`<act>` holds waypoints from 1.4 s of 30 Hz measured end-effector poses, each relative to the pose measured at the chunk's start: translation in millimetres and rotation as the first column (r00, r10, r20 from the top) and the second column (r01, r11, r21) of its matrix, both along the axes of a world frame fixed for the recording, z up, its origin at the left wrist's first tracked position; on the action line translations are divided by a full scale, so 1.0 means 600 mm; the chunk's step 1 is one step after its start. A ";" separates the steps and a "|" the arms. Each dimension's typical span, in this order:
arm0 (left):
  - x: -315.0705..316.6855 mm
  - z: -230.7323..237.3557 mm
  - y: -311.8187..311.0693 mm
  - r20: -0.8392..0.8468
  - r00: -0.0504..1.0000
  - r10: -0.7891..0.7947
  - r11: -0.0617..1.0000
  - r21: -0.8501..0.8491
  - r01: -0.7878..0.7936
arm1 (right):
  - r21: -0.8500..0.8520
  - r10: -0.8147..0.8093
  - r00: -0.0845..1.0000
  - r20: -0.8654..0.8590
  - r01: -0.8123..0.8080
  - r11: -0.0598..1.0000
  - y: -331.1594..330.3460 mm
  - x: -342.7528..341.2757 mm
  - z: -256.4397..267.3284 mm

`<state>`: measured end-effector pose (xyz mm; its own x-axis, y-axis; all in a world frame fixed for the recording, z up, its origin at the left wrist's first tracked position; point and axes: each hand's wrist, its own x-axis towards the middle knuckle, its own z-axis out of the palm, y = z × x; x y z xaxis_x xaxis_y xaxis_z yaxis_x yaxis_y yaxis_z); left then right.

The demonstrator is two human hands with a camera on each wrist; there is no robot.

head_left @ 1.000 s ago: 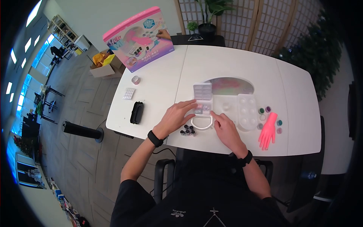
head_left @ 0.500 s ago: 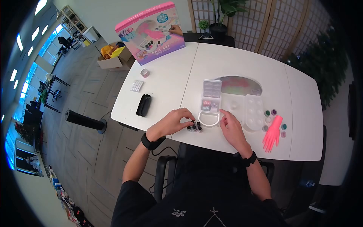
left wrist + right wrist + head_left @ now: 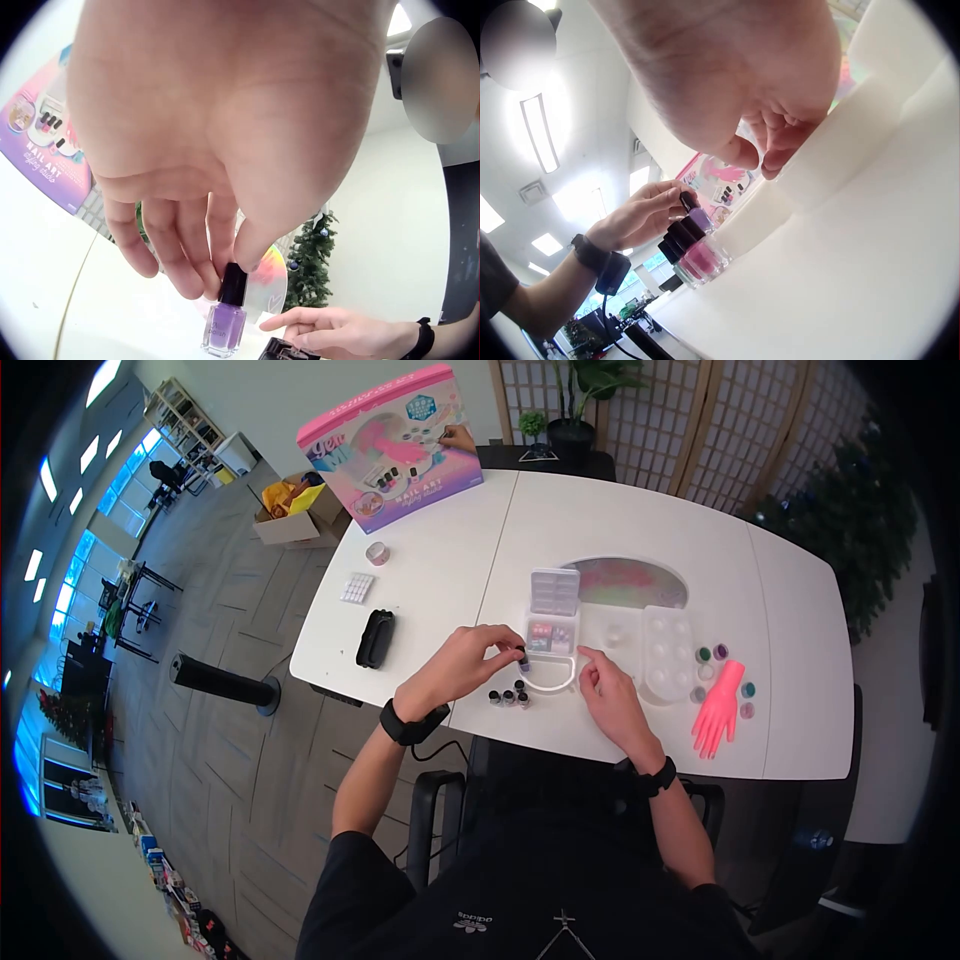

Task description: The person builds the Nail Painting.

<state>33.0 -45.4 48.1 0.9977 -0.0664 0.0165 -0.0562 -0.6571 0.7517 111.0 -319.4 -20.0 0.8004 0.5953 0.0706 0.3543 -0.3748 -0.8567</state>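
My left hand [image 3: 462,663] pinches a purple nail polish bottle [image 3: 224,330] by its black cap, between thumb and fingertips. In the head view, the bottle overlaps the left end of the white curved handle-shaped rim [image 3: 552,689] on the nail art station. Several more black-capped polish bottles [image 3: 508,699] stand together just below on the table; a pink one [image 3: 702,259] shows in the right wrist view. My right hand [image 3: 613,702] is at the station's front edge, index finger pointing forward and the others loosely bent, with nothing held. Above the rim, a lidded box [image 3: 551,650] holds small pink and lilac pieces.
A mirror [image 3: 635,582] backs the station, and a white tray with round wells [image 3: 667,655] stands right. Beyond are small coloured pots [image 3: 721,652] and a pink model hand [image 3: 716,712]. Leftward lie a black case [image 3: 375,639], white pieces [image 3: 357,588] and the kit box [image 3: 395,450].
My left hand has moved from the box of pieces down to the polish bottles, then lifted the purple one up toward the white rim. The right hand stays by the station's edge.
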 end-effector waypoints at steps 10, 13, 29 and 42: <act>0.028 -0.026 -0.011 -0.031 0.989 -0.142 0.985 0.090 0.144 | 0.011 0.004 0.999 -0.044 -0.004 1.000 -0.004 0.001 0.001; 0.033 -0.032 -0.011 0.002 0.984 -0.177 0.981 0.084 0.176 | 0.013 -0.001 0.999 -0.048 0.002 1.000 -0.004 0.002 0.001; 0.036 -0.013 -0.030 -0.044 0.993 -0.109 0.994 0.019 0.110 | 0.064 -0.009 1.000 0.001 0.009 0.998 -0.006 0.003 -0.014; 0.033 -0.012 -0.022 -0.001 0.986 -0.168 0.984 0.054 0.168 | 0.047 0.007 1.000 -0.030 -0.005 0.999 -0.007 0.003 -0.006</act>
<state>52.6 -58.8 41.0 0.9721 -0.2343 0.0117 -0.1719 -0.6777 0.7149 112.5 -323.6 -23.6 0.7990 0.5967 0.0745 0.3305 -0.3322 -0.8834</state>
